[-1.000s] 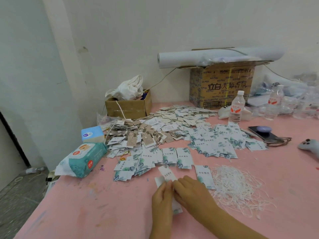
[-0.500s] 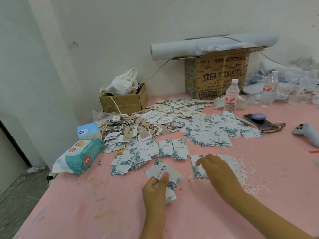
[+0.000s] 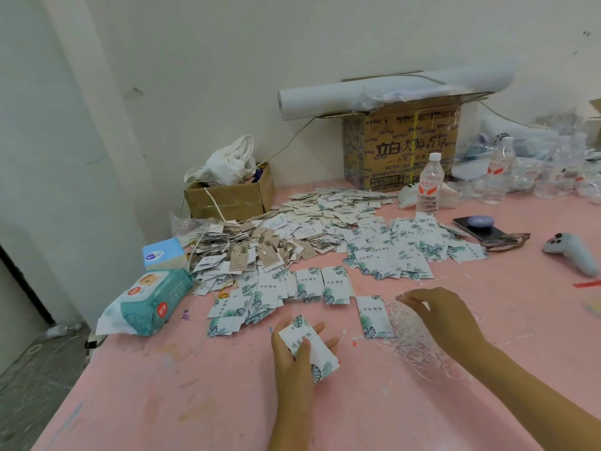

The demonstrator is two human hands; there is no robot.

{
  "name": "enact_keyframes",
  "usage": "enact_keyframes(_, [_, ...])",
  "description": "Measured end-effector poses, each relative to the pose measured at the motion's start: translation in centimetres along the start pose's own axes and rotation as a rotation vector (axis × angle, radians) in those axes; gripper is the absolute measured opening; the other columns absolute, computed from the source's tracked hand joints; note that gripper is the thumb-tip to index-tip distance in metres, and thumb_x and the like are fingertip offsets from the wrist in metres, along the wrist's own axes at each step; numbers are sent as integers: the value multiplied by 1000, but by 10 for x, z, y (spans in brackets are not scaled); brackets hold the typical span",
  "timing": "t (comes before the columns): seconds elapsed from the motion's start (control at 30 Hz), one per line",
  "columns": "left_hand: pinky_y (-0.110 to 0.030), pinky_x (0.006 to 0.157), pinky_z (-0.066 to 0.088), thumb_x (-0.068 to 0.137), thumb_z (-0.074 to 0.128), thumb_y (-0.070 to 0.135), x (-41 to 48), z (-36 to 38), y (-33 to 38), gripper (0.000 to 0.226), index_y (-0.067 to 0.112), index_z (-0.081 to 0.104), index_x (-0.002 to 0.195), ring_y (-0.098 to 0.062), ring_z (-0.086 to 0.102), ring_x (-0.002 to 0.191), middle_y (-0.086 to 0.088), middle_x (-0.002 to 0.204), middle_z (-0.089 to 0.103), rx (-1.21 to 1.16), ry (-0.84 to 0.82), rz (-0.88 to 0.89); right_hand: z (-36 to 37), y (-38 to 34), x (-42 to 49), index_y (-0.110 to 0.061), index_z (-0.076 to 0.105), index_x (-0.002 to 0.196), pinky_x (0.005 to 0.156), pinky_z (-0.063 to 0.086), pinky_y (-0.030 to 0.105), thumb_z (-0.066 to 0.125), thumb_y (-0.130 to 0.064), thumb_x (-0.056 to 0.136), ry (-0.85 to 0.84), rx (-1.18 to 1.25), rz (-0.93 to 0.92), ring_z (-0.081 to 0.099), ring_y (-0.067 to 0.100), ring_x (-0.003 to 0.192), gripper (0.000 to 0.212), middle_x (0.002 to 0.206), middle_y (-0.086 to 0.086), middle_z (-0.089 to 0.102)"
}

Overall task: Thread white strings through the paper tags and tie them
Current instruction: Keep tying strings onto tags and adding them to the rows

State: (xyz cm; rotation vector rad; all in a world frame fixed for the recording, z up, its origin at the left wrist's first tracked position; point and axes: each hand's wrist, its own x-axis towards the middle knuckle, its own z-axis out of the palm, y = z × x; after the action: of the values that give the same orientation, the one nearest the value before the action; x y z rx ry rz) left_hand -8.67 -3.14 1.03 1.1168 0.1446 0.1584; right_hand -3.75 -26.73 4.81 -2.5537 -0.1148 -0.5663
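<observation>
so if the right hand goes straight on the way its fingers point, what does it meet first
The right hand points left and is already touching the white strings. Straight on, it would probably meet the lone tag lying flat beside that pile first, though depth is hard to judge here.

Looks down over a pink table (image 3: 156,402), smudged with faint paint marks, scratches and a bluish streak near the front left corner. Stands pushed up against a plain off-white wall (image 3: 325,34), scuffed here and there with small dark marks. Gives way on the left to a projecting wall corner (image 3: 97,125) and a paler side wall (image 3: 29,125), crossed low down by a slanting dark strip (image 3: 22,281). Drops past the table's left edge to grey speckled floor (image 3: 26,359). Lit softly and evenly, with only faint shadows.
</observation>
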Motion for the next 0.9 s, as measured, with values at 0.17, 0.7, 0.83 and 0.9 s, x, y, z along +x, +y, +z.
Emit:
enact_keyframes(0.17, [-29,51,56,99,42,-5,1,0,4,77,65,33,131,-24,72,65,11,98,76,35,22,66,-20,-19,13,-25,76,97,70,38,0,60,-28,91,119,200,-50,59,-6,78,17,90,-19,67])
enact_keyframes(0.7, [-20,51,50,85,72,11,-2,4,1,20,29,79,78,-13,65,56,-9,68,72,328,-46,99,43,-94,-10,-31,78,82,70,48,18,76,-12,78,-350,490,-247,58,3,73,20,77,-11,61])
enact_keyframes(0.83, [-18,49,47,81,76,23,-2,2,0,10,23,78,71,-11,63,53,-10,63,71,344,-6,109,41,-92,-11,-32,77,79,63,45,11,73,-8,80,-307,610,-156,60,-2,66,24,69,-19,65])
enact_keyframes(0.9, [-20,44,45,81,76,21,-2,2,-1,11,25,78,71,-9,62,51,-9,63,72,337,12,104,35,-90,-8,-32,77,79,59,43,12,72,-9,82,-269,653,-107,55,-1,58,24,66,-22,65])
